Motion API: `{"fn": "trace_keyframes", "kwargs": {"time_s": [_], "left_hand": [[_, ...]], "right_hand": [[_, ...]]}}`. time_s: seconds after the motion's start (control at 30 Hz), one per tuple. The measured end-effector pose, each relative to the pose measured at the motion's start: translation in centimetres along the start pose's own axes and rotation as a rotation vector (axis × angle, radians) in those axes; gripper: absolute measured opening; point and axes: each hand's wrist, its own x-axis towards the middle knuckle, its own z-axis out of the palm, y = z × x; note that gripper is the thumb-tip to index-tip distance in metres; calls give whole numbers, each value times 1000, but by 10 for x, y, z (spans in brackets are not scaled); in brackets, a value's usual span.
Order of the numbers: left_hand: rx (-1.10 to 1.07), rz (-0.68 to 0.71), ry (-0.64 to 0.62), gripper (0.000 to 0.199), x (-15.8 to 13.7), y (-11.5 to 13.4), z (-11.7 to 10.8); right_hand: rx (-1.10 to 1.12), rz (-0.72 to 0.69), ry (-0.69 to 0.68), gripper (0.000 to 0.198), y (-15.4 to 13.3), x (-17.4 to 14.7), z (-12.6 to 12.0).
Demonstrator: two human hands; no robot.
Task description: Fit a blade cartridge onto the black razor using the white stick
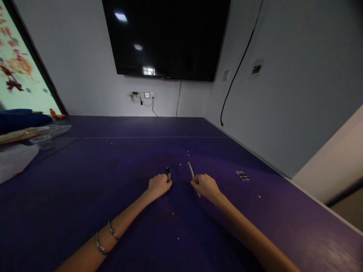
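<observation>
White stick through right grip, black-and-silver object in left grip

The broad purple bench spans the lower frame. Near the centre, a small black-and-silver object is in the left hand, left of a slim whitish stick in the right hand. A small flat packet lies farther right; a translucent plastic bag lies at the left edge. Behind, upper centre, hangs a black rectangular screen.
</observation>
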Motion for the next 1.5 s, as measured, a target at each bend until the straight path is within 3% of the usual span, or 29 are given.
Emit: {"fn": "trace_keyframes", "kwargs": {"time_s": [0.17, 0.33, 0.83, 1.0, 1.2, 1.33, 1.5], "left_hand": [[2, 23, 18, 34, 0, -2, 3], [0, 27, 20, 32, 1, -3, 6], [-2, 18, 25, 32, 0, -3, 6], [-45, 15, 35, 36, 3, -5, 8], [-195, 18, 72, 28, 15, -18, 7], [-272, 34, 86, 28, 22, -28, 4], [-354, 53, 84, 29, 24, -34, 5]], "right_hand": [[-32, -18, 7, 33, -39, 7, 10], [-20, 0, -18, 33, -59, 11, 18], [-17, -8, -53, 35, -65, 11, 25], [2, -4, -9, 42, -59, 14, 20], [113, 58, 78, 31, -11, 21, -8], [156, 200, 190, 24, 53, 19, -23], [125, 381, 281, 33, 148, 5, -28]]}}
